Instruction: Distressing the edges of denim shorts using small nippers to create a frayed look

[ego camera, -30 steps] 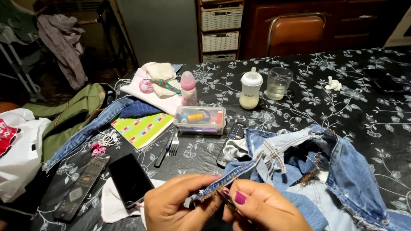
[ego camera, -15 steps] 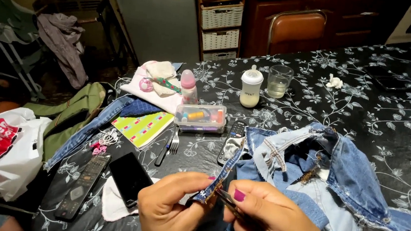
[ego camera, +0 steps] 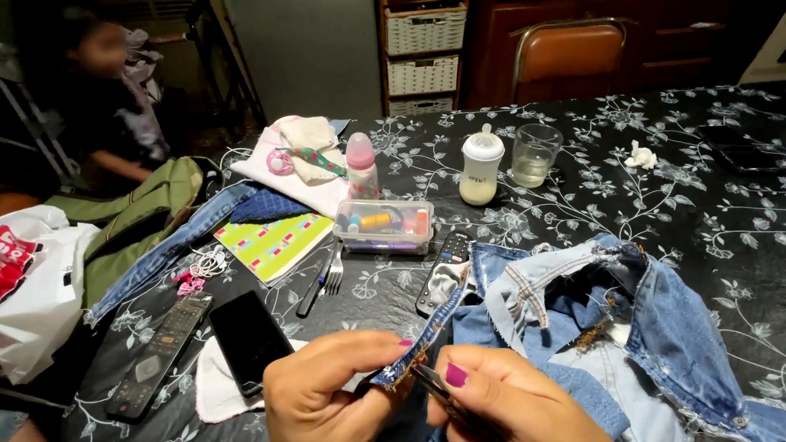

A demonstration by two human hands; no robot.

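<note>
My left hand [ego camera: 322, 411] pinches the frayed end of a denim strip [ego camera: 420, 344] that leads up to a heap of cut blue jeans [ego camera: 660, 343] on the table. Facing it, my right hand [ego camera: 527, 426] has its fingers closed around a small dark flat tool [ego camera: 439, 386]. The tool's tip touches the strip's edge. What kind of tool it is cannot be made out. Both hands are low at the table's near edge.
On the black floral tablecloth [ego camera: 757, 227] lie a phone [ego camera: 249, 337], two remotes [ego camera: 159, 352] [ego camera: 446, 269], a fork [ego camera: 333, 273], a clear sewing box [ego camera: 385, 225], two baby bottles [ego camera: 481, 165] [ego camera: 361, 165] and a glass [ego camera: 534, 155]. A white bag [ego camera: 22, 281] and green backpack [ego camera: 134, 215] sit left. A person [ego camera: 98, 96] stands behind them.
A person has come into view at the back left. My hands have stayed on the denim strip, with the right hand's tool drawn closer to the strip's end.
</note>
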